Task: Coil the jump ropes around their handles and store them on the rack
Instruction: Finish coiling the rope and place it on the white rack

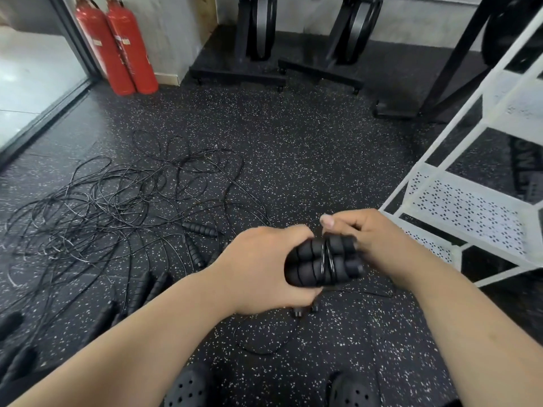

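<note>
jump rope handles (308, 261), two black ribbed ones pressed side by side, sit between the two hands with a few turns of thin black cord (328, 259) wound round their middle. the left hand (264, 268) is wrapped round their left end, and the right hand (370, 233) curls round their right end with its thumb up by the cord. out past the left hand a tangle of loose ropes (117, 195) sprawls on the speckled floor (293, 136), and the white rack (470, 207) stands just right of the right hand.
</note>
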The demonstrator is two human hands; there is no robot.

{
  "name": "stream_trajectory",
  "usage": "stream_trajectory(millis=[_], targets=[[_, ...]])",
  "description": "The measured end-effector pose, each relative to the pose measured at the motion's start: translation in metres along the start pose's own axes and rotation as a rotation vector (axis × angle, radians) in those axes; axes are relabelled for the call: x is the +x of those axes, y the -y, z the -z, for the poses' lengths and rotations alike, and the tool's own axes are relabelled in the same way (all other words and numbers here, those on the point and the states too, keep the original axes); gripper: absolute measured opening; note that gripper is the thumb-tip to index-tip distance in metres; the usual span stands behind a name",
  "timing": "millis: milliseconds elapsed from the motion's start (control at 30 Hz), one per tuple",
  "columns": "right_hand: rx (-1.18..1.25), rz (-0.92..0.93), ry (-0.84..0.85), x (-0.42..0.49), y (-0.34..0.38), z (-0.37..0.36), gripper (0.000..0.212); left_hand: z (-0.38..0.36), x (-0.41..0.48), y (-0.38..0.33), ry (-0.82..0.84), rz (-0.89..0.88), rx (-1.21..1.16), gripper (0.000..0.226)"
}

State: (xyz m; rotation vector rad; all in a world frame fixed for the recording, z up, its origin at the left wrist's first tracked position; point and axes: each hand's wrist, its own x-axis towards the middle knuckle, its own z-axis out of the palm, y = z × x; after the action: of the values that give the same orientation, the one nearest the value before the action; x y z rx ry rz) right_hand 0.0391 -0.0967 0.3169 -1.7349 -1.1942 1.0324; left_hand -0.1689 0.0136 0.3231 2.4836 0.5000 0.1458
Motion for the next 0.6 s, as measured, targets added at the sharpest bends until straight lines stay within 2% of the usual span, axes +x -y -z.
stream_trajectory(millis=[67,167,233,333,467,600], targets=[[0.078,0.004,-0.136,0.007,-0.005,-0.014,0.045,0.006,0.001,-0.005,-0.101,0.112,-0.182,0.041],[-0.178,-0.018,-0.304,0.010,-0.010,-0.042,0.043,0.010,0.009,-0.001,-0.277,0.333,-0.416,0.043],[-0.416,-0.002,-0.264,0.008,-0.009,-0.061,0.035,0.012,0.015,0.008,-0.322,0.479,-0.536,0.045],[-0.650,-0.010,-0.199,0.006,-0.006,-0.079,0.028,0.018,0.018,0.021,-0.274,0.593,-0.642,0.044],[-0.802,-0.067,-0.196,0.005,0.003,-0.072,0.024,0.022,0.014,0.035,-0.167,0.645,-0.613,0.041],[-0.853,-0.020,-0.169,0.001,0.018,-0.061,0.030,0.022,0.008,0.055,-0.137,0.657,-0.261,0.046]])
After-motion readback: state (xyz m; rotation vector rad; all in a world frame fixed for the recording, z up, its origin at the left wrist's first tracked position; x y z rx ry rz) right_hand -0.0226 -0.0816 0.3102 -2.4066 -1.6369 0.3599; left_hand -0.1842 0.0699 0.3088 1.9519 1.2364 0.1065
